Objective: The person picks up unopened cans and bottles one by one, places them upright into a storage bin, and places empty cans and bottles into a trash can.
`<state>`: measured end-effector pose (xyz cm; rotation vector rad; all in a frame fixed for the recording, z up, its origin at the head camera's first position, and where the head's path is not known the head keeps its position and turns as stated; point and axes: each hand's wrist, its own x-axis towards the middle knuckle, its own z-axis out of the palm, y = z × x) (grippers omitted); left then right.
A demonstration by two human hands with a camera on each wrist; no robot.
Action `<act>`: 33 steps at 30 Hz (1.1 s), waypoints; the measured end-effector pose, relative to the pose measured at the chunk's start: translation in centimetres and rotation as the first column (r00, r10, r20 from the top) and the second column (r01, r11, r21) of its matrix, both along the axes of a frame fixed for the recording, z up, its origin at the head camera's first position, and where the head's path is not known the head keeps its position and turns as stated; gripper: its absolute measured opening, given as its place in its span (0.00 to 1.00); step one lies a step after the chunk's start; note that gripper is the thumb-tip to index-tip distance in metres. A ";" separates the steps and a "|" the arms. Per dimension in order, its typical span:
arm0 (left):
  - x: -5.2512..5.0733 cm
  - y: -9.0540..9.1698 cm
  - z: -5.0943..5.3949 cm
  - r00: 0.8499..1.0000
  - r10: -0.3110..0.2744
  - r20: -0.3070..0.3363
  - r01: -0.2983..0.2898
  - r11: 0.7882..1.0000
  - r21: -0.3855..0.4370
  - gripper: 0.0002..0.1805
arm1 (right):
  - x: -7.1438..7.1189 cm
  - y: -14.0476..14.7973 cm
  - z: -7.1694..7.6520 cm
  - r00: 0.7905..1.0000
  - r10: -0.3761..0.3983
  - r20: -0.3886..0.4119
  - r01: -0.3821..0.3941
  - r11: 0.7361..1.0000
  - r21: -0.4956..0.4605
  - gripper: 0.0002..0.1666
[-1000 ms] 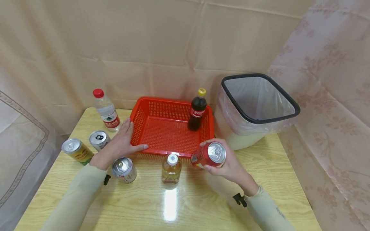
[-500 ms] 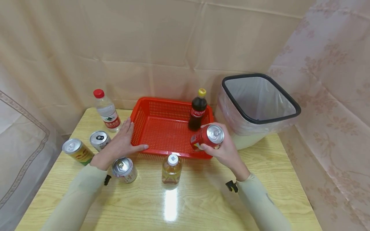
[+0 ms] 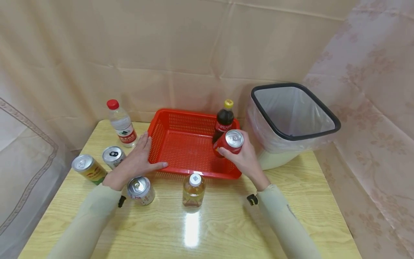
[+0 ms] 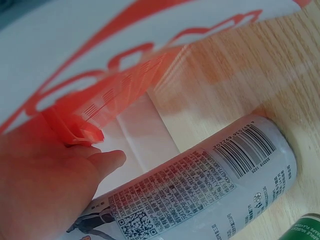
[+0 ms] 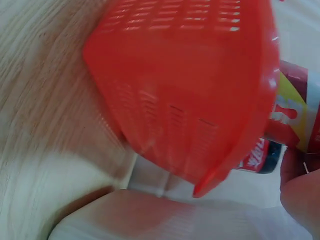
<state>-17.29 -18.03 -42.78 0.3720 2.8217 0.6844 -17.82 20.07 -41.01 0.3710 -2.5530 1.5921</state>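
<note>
My right hand grips a red soda can above the right front part of a red plastic basket. A cola bottle with a yellow cap stands inside the basket, partly hidden by the can. In the right wrist view the can shows beyond the basket's red rim. My left hand rests on the basket's left front corner, fingers straight along the side and thumb over the front rim. White-and-silver cans stand on either side of the left wrist.
A water bottle and a yellow-green can stand at the left. An amber drink bottle stands before the basket. At the right is a lined bin with a black rim. The wooden table carries everything.
My right hand has carried the red can forward and slightly left, from the basket's right front edge to over its inside. The left hand stays at the basket corner.
</note>
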 end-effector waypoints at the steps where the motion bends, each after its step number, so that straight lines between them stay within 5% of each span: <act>1: 0.0 0.0 0.0 1.000 0.001 -0.001 -0.001 1.000 0.001 0.71 | -0.3 0.0 -0.1 1.000 -0.001 0.001 0.001 1.000 0.016 0.47; 10: 0.0 0.0 0.1 1.000 -0.005 -0.010 0.005 1.000 -0.003 0.70 | -2.2 -0.3 -1.6 1.000 0.002 -0.030 0.003 0.983 0.182 0.45; 18: -0.1 0.0 -0.1 1.000 -0.004 -0.012 0.004 1.000 0.008 0.70 | -3.3 -1.2 -3.0 0.994 0.007 -0.112 0.033 0.938 0.346 0.43; 33: 0.0 0.0 -0.1 1.000 0.008 0.001 -0.008 1.000 0.000 0.72 | -4.2 -2.0 -3.2 0.997 -0.008 -0.073 0.044 0.863 0.503 0.44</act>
